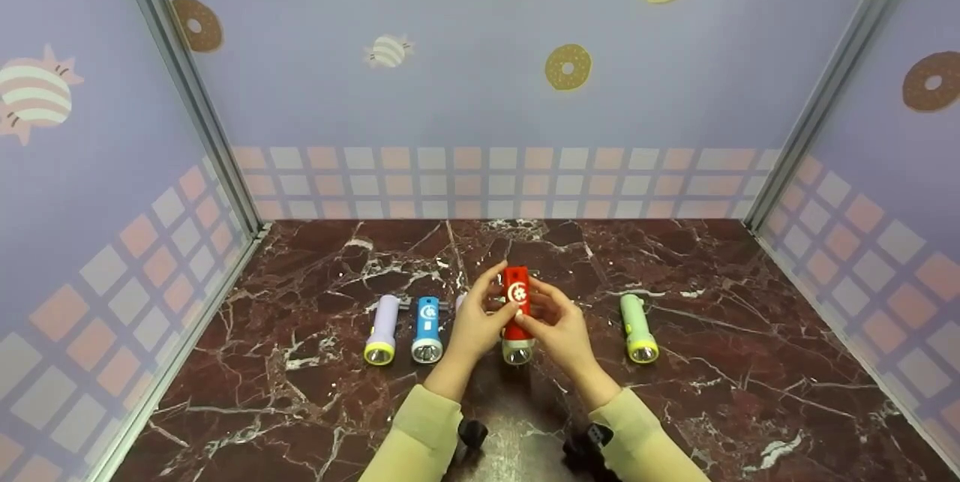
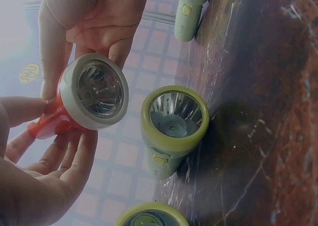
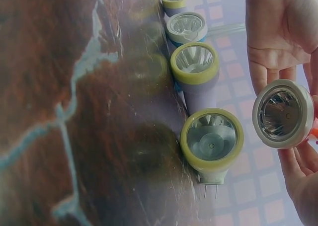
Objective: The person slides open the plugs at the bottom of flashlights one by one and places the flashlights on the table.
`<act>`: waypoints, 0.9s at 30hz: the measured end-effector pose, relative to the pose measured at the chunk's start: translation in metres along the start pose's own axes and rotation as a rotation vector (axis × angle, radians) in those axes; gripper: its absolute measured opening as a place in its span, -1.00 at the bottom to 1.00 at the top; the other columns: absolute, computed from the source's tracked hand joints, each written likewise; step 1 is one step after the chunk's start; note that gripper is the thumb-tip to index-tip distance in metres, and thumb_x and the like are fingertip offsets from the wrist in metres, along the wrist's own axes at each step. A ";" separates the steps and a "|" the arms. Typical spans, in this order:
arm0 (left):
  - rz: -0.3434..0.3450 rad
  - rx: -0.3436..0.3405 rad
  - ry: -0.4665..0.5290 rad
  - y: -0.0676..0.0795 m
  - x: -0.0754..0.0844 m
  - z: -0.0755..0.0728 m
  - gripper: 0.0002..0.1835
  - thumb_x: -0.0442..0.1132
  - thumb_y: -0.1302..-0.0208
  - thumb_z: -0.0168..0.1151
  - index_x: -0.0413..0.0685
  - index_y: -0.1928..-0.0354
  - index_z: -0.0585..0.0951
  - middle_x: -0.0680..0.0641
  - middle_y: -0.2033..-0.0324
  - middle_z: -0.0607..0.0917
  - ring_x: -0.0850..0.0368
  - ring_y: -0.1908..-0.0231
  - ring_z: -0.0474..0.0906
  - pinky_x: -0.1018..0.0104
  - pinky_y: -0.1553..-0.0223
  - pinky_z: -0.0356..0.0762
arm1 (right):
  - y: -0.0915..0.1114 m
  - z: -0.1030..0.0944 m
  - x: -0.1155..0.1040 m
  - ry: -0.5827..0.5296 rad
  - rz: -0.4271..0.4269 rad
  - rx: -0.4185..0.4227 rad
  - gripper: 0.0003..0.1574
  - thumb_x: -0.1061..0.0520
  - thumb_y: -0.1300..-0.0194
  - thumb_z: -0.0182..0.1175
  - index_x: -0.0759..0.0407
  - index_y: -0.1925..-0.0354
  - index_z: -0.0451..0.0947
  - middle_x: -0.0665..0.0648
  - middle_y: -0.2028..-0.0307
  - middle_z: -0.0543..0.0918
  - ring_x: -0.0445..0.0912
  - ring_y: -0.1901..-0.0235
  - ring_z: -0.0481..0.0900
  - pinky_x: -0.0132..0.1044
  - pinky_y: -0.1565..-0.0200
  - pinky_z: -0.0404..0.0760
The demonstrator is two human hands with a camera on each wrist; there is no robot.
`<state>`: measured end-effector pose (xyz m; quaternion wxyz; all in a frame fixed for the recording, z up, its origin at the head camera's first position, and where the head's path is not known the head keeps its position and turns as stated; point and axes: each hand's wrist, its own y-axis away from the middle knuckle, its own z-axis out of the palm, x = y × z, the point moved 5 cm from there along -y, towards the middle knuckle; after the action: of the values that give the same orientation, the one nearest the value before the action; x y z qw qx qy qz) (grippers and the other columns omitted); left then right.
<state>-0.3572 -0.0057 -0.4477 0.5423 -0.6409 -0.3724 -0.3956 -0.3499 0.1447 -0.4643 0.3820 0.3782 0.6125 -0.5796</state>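
Note:
A red flashlight (image 1: 517, 302) with a white moon-like print and a pale lens rim is held up between both hands. My left hand (image 1: 478, 324) grips it from the left and my right hand (image 1: 561, 328) from the right, both thumbs on its front. In the left wrist view its lens (image 2: 102, 89) looks unlit. Below the red flashlight, a green flashlight (image 3: 212, 141) with a yellow rim stands apart from it; the head view hides it behind the hands. A purple flashlight (image 3: 196, 69) is mostly hidden by my left hand in the head view.
To the left lie another purple flashlight (image 1: 383, 328) and a blue one (image 1: 427, 328). A second green flashlight (image 1: 638, 328) lies to the right. The dark red marbled table (image 1: 322, 407) is enclosed by patterned lilac walls (image 1: 480, 92) on three sides.

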 end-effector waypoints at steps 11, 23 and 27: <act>-0.041 0.028 0.034 -0.003 -0.004 -0.003 -0.30 -0.47 -0.18 0.36 -0.21 -0.40 0.44 -0.43 0.04 0.70 -0.22 0.18 0.70 0.33 0.15 0.69 | -0.001 0.002 -0.001 0.029 0.026 -0.040 -0.26 0.41 -0.18 0.39 0.41 -0.33 0.45 0.50 -0.10 0.67 0.21 -0.07 0.70 -0.34 -0.08 0.69; -0.150 0.045 0.057 -0.005 -0.008 -0.012 -0.30 -0.41 -0.21 0.37 -0.16 -0.43 0.42 -0.46 -0.01 0.66 -0.01 0.22 0.71 0.16 0.28 0.77 | 0.000 0.002 0.001 -0.062 0.168 -0.119 -0.39 0.33 -0.38 0.23 0.43 -0.35 0.42 0.52 -0.16 0.62 0.00 -0.04 0.72 -0.25 0.03 0.76; -0.186 0.081 0.073 -0.005 -0.007 -0.017 -0.29 -0.42 -0.21 0.37 -0.15 -0.43 0.42 -0.46 -0.02 0.66 0.03 0.26 0.69 0.17 0.24 0.76 | 0.001 0.004 0.001 -0.075 0.191 -0.162 -0.39 0.31 -0.39 0.22 0.46 -0.35 0.40 0.54 -0.19 0.60 -0.08 -0.03 0.71 -0.25 0.01 0.75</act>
<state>-0.3665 -0.0226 -0.4499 0.5418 -0.5663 -0.4261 -0.4518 -0.3496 0.1406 -0.4656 0.4875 0.3809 0.6039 -0.5026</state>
